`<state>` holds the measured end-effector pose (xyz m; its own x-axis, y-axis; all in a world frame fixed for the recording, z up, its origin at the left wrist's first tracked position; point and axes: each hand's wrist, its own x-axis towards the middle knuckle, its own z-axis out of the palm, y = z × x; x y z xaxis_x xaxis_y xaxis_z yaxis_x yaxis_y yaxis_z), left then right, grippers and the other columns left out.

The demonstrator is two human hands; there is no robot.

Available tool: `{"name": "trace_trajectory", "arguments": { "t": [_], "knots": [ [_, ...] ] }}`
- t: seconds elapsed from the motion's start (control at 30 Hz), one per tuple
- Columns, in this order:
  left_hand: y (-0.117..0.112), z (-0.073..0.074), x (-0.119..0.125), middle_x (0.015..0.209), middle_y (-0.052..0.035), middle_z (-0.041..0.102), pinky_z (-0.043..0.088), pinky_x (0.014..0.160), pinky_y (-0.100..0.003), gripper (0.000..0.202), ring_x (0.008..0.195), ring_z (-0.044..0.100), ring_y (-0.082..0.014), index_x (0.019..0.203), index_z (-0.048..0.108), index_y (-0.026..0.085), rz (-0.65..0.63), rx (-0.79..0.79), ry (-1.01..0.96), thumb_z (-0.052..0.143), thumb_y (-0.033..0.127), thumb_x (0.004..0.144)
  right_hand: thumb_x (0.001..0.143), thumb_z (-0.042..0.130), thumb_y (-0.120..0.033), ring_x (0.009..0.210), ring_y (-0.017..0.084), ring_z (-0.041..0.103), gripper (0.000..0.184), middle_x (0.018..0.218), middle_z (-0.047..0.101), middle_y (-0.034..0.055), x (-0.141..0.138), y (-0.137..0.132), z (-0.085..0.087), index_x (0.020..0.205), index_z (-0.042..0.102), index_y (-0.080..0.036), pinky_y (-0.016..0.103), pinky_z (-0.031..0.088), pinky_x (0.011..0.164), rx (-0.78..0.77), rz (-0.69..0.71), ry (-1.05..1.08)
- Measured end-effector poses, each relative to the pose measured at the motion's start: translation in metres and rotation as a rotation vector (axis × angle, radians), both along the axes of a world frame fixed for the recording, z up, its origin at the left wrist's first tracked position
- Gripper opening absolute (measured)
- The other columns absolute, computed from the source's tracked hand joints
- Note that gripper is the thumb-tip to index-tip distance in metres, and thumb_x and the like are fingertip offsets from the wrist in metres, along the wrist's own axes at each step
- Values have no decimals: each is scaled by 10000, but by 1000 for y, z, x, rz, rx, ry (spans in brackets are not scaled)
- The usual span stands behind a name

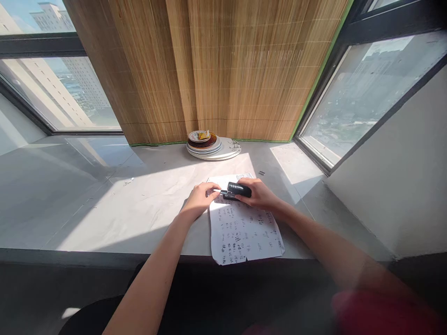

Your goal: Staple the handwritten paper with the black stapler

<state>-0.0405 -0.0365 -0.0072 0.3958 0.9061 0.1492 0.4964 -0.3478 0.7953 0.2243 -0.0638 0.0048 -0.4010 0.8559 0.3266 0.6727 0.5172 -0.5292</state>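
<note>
Over the upper part of a handwritten sheet of paper [240,232], my right hand [256,193] is closed around a black stapler [238,188]. The stapler's top arm is lifted apart from its base, and its front end points left. My left hand [204,197] is pinched closed at that front end, with thumb and finger meeting beside the stapler. A small pale bit shows at those fingertips, too small to name. Just beyond my right hand lie short dark strips [261,173] that look like staples.
A stack of plates [230,148] stands at the back against a bamboo blind [223,70]. Small loose bits [128,182] lie on the pale stone sill [150,200] to the left. Windows flank both sides, and the paper overhangs the sill's front edge.
</note>
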Motion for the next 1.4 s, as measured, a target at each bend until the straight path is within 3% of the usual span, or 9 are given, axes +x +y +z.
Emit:
{"name": "trace_trajectory", "arguments": {
  "t": [0.47, 0.63, 0.8, 1.0, 1.2, 1.4],
  "knots": [
    [1, -1, 5, 1194, -45, 771, 525, 973, -405, 195, 1080, 679, -259, 1092, 779, 286, -60, 98, 57, 614, 306, 990, 892, 736, -339, 803, 198, 591, 131, 885, 688, 29, 1, 0, -1, 911, 648, -243, 336, 443, 726, 3, -5, -15],
    [0, -3, 6, 1226, -58, 786, 488, 1082, -412, 225, 1173, 680, -261, 1124, 803, 267, -63, 177, 58, 619, 278, 997, 893, 731, -346, 813, 203, 604, 133, 893, 692, 29, 1, 1, -2, 927, 655, -243, 337, 444, 738, 8, 7, -7],
    [-4, 1, 7, 1119, -39, 814, 422, 1171, -434, 173, 1129, 708, -250, 1011, 826, 297, -38, 245, 25, 671, 238, 962, 893, 729, -331, 833, 210, 605, 136, 917, 696, 33, 1, 1, -3, 956, 650, -240, 344, 442, 749, 5, 8, -3],
    [-2, 2, 6, 1078, -42, 810, 536, 977, -360, 191, 1070, 721, -230, 997, 828, 300, -78, 200, -77, 670, 211, 936, 903, 721, -330, 819, 205, 591, 134, 904, 685, 31, 0, 0, -1, 942, 631, -239, 341, 432, 736, 5, 3, -18],
    [1, -1, 4, 1072, -50, 821, 546, 963, -360, 176, 1095, 710, -231, 975, 838, 295, -69, 177, -107, 704, 198, 914, 903, 724, -335, 829, 209, 608, 132, 918, 703, 34, 0, 0, -1, 938, 636, -243, 344, 438, 738, -6, 2, -23],
    [3, -1, 1, 1123, -52, 816, 562, 893, -340, 131, 1116, 707, -239, 970, 850, 295, 21, 105, -70, 747, 247, 904, 898, 730, -341, 820, 208, 611, 137, 918, 710, 38, 1, 2, -3, 952, 650, -244, 345, 446, 738, -12, -6, -31]
  ]
}}
